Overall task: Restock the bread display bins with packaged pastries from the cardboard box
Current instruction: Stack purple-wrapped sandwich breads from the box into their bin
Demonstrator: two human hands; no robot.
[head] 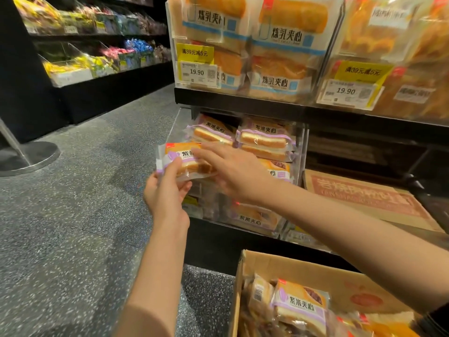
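Observation:
My left hand grips a purple-and-orange packaged pastry by its lower left edge, holding it in front of the clear lower display bin. My right hand lies with straight fingers over the same package's right side. Inside the bin sit several matching purple-labelled pastries. The open cardboard box at the bottom right holds more packaged pastries.
Above, upper bins hold blue-labelled bread packs with yellow price tags. A flattened printed carton lies on the lower shelf at right. Speckled grey floor spreads left, with a metal stand base and black snack shelves.

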